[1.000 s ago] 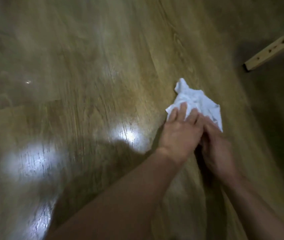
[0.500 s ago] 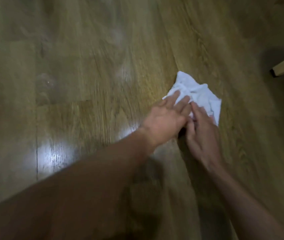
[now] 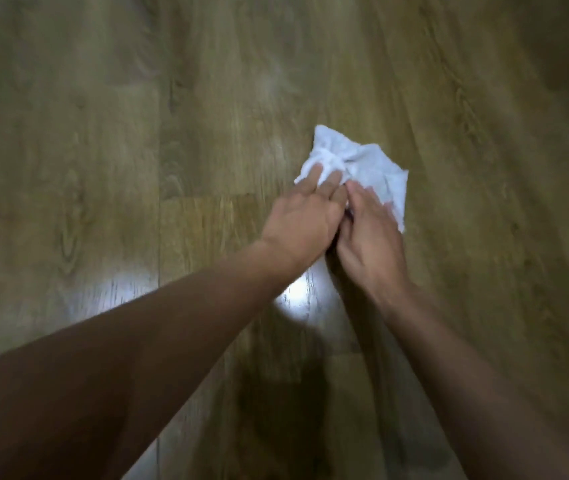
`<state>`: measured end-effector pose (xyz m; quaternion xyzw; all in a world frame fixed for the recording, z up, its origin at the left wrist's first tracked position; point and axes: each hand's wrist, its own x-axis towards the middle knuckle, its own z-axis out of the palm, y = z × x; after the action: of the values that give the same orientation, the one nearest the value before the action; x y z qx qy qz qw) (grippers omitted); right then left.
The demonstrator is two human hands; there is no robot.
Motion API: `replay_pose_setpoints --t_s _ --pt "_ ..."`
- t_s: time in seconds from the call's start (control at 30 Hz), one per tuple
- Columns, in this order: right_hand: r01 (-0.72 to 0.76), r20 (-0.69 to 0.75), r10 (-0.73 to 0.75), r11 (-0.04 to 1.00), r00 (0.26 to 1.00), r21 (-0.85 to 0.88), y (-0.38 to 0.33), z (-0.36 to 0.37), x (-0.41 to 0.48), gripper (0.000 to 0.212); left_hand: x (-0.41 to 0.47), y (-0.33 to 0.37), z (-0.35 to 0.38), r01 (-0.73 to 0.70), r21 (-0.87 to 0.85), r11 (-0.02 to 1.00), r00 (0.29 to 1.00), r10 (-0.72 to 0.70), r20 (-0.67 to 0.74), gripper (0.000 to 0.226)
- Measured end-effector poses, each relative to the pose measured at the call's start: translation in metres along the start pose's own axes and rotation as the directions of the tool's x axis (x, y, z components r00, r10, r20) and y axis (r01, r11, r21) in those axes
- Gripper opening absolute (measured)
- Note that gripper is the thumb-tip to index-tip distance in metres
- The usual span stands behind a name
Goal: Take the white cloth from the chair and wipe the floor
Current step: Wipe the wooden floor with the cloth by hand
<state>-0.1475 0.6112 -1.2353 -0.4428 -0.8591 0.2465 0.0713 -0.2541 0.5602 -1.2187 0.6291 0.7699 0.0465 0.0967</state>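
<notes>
**Both hands flat on the cloth, wiping the boards**

The cloth (image 3: 362, 168) lies bunched on the floor (image 3: 137, 133), just past the middle of the view toward 1 o'clock. Its far corner points to 12 and its loose edge trails to 3.

The left hand (image 3: 302, 220) comes in from 7 o'clock and the right hand (image 3: 368, 237) from 5. They meet side by side, touching, on the cloth's near edge. The fingers of both hands are stretched out and laid flat on the fabric, pressing rather than gripping. The thumbs are hidden, so I cannot tell whether either one hooks under the cloth.

Flat palms suit the job. They spread the load over a wide patch, so more cloth rubs the boards. Two hands together probably keep the bunch from rolling up or slipping out sideways.

The cloth is already on the floor, so the fetching looks done and the wiping is under way. A bright glare (image 3: 297, 292) sits at 6 o'clock from the hands.
</notes>
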Motion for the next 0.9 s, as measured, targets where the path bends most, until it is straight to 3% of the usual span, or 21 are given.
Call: replay_pose_setpoints --t_s 0.1,0.23,0.37,0.5,0.6,0.7,0.8,0.9 --pt "-0.023 -0.023 0.024 0.999 0.999 0.022 -0.009 0.006 0.008 0.047 0.001 -0.018 0.002 -0.035 -0.087 0.996 0.998 0.031 -0.048 0.054" --pt "-0.050 0.044 0.049 0.998 0.998 0.027 -0.043 0.009 0.070 0.042 0.043 -0.048 -0.009 0.151 -0.322 0.935 0.983 -0.177 -0.052 0.037" --pt "-0.042 0.046 0.040 0.999 0.998 0.029 -0.067 0.021 0.077 0.039 0.039 -0.068 -0.009 0.238 -0.300 0.924 0.967 -0.253 -0.013 0.044" --pt "0.068 0.019 -0.068 0.997 0.997 0.023 -0.067 0.050 0.020 0.052 -0.023 -0.078 0.006 0.083 -0.096 0.992 0.989 -0.094 -0.110 0.052" --pt "0.118 0.020 -0.117 0.992 0.993 -0.042 -0.076 0.062 0.013 0.055 -0.048 -0.102 0.009 0.038 -0.077 0.996 0.992 -0.046 -0.114 0.054" --pt "0.170 0.111 -0.165 0.985 0.980 -0.036 -0.095 0.058 0.059 0.050 -0.016 -0.127 -0.004 0.177 -0.170 0.969 0.976 -0.196 -0.097 0.045" --pt "0.121 0.217 -0.115 0.993 0.969 -0.015 -0.118 0.052 0.100 0.044 0.013 -0.144 -0.010 0.342 -0.251 0.905 0.929 -0.367 -0.056 0.042" --pt "0.138 0.197 -0.142 0.990 0.970 0.035 -0.120 0.053 0.081 0.046 -0.006 -0.141 -0.014 0.251 -0.252 0.934 0.948 -0.290 -0.130 0.036"
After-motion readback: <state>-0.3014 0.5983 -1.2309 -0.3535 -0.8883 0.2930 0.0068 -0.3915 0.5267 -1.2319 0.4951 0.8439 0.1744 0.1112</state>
